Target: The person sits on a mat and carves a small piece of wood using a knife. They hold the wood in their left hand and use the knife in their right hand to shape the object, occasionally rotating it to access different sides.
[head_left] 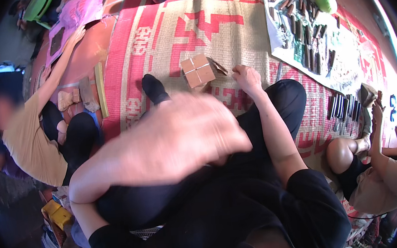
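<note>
My left hand (185, 132) is raised close to the camera, in front of my lap. It is smeared by motion, so its fingers cannot be read. My right hand (247, 77) is beside my right knee, over the patterned mat (162, 46). Its fingers are curled in, and whatever they hold, if anything, is hidden. Left of that hand sits a small tan block (197, 70) with a pale band crossed over its top. Between the block and my right hand lies a thin dark brown piece (220, 67), too small to name.
At the right, a white sheet (291, 43) bears several dark, long pieces and a round green fruit (325, 2). More dark strips (343, 106) lie below it, near a seated person (380, 178). At the left, another person (35, 139) reaches toward a pink cloth (80, 13).
</note>
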Action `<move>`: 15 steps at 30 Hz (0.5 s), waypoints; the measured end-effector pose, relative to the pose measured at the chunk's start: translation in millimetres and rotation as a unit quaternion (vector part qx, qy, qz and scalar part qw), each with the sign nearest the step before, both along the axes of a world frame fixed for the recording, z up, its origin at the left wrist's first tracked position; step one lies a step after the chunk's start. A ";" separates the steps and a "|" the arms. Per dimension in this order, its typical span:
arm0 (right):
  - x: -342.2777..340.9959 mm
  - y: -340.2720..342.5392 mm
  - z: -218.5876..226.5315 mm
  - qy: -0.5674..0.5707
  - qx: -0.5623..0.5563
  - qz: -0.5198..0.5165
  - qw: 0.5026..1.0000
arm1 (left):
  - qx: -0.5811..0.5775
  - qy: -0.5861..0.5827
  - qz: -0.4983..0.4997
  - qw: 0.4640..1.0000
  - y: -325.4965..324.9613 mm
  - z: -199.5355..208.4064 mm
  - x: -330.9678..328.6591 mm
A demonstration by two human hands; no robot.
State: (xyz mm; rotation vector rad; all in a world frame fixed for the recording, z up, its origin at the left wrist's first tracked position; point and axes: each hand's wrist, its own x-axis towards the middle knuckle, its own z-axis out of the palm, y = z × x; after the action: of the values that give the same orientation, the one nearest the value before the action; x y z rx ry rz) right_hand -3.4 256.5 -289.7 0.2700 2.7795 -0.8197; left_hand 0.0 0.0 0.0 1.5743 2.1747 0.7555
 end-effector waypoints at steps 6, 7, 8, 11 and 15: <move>-28.1 -12.2 5.6 0.092 -0.009 0.050 0.995 | -0.134 0.006 0.240 0.962 -33.7 -24.2 -58.9; -30.4 -10.9 6.3 0.084 0.003 0.065 0.994 | -0.142 0.028 0.241 0.960 -33.9 -30.6 -63.9; -33.5 -10.1 7.8 0.076 0.014 0.080 0.994 | -0.149 0.049 0.243 0.957 -33.0 -37.9 -69.0; -45.9 -22.5 -6.0 0.063 0.035 0.121 0.990 | -0.152 0.137 0.151 0.967 -29.2 -62.1 -86.4; -40.0 -31.5 -21.8 0.074 0.015 0.152 0.985 | -0.210 0.054 0.153 0.964 2.5 -99.0 -86.6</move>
State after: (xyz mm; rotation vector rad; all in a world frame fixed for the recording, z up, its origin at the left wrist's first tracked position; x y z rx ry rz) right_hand -43.4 225.0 -311.5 -0.2170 2.8675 -0.7485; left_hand -86.6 2.5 -99.0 1.1042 2.4855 0.2590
